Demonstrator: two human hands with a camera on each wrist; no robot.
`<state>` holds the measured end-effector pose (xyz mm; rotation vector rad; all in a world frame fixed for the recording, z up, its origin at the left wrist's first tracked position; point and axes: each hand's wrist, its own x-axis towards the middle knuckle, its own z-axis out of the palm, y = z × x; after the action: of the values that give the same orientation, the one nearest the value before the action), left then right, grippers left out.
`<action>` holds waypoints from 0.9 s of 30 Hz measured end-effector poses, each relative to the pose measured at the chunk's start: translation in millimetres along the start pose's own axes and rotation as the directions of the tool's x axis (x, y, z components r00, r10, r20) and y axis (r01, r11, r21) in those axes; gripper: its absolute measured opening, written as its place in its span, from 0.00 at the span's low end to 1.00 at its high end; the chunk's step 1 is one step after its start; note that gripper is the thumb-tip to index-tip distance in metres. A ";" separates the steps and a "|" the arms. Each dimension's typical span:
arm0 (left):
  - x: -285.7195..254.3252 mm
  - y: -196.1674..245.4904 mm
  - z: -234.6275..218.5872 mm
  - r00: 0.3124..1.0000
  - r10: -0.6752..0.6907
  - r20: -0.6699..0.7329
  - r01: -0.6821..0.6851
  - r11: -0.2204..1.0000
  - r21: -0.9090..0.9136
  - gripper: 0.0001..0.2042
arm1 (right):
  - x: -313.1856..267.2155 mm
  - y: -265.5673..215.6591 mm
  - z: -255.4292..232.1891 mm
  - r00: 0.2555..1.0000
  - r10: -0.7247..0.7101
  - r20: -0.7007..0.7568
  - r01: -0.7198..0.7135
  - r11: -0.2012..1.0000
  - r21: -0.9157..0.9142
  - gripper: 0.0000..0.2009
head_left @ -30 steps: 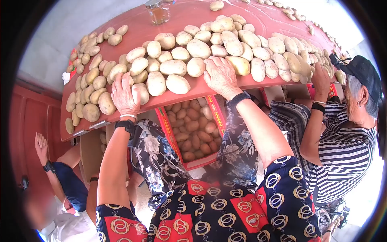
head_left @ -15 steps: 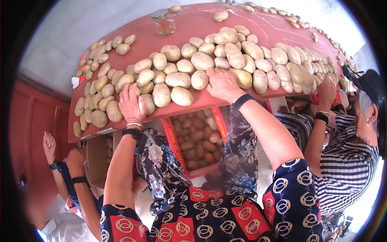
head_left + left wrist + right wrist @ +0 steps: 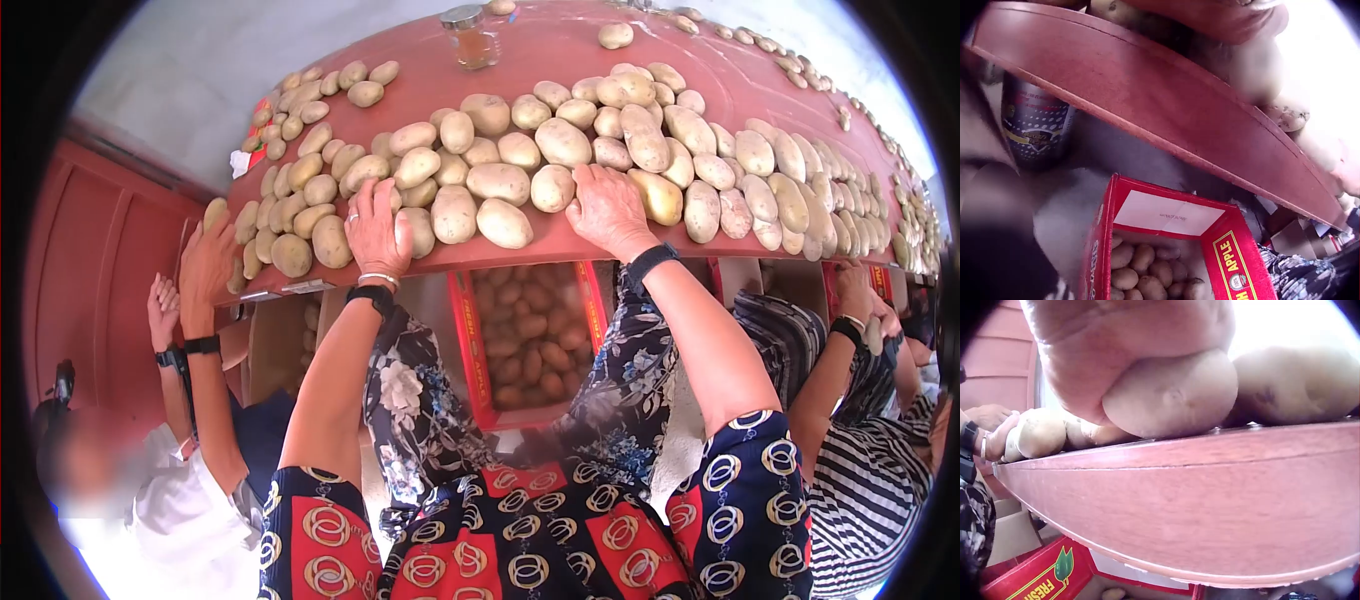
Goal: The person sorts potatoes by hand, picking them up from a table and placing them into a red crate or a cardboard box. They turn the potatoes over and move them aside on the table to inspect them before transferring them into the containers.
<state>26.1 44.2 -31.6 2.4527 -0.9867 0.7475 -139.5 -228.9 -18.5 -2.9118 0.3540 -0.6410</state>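
Many pale potatoes [image 3: 498, 223] lie along the near edge of the red table [image 3: 440, 262]. My left hand [image 3: 378, 235] rests on the front potatoes, fingers extended forward and thumb beside a potato [image 3: 418, 232]. Further right, my right hand [image 3: 610, 215] lies between a round potato [image 3: 553, 188] and a yellowish one [image 3: 657, 198], its fingers loosely bent. The right wrist view has a potato [image 3: 1175, 394] under the right palm [image 3: 1129, 344]. Only part of the left hand [image 3: 1229, 19] shows in the left wrist view, above the table edge; its fingertips are hidden.
Below the table edge, a red box [image 3: 473, 350] holds reddish-brown potatoes. A glass jar [image 3: 470, 38] stands towards the back. People sit on both sides; the left one's hand [image 3: 207, 262] is at the table edge, and the right one's [image 3: 853, 290] is near the edge too.
The head view has shifted, so the table sits further right in it. My hands stay at the same potatoes. The left neighbour's hand has come up to the table; the right neighbour's hand has lowered.
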 end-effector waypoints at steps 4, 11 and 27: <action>0.9 -1.0 0.7 1.000 -0.012 0.022 0.011 1.000 0.017 0.26 | -0.4 -2.4 -2.1 1.000 0.011 -0.002 -0.011 1.000 0.013 0.12; 3.7 -2.5 2.0 1.000 0.028 -0.003 -0.028 1.000 0.013 0.26 | -0.4 -1.1 -1.2 1.000 0.015 -0.021 -0.015 1.000 -0.009 0.12; -4.3 -6.7 1.9 0.999 0.038 0.007 -0.039 0.997 0.067 0.25 | -0.8 -2.0 5.1 1.000 0.002 -0.020 -0.003 0.998 -0.063 0.11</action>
<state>29.0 49.9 -36.7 2.5005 -1.0296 0.7992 -137.6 -226.4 -23.0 -2.9660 0.3872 -0.6706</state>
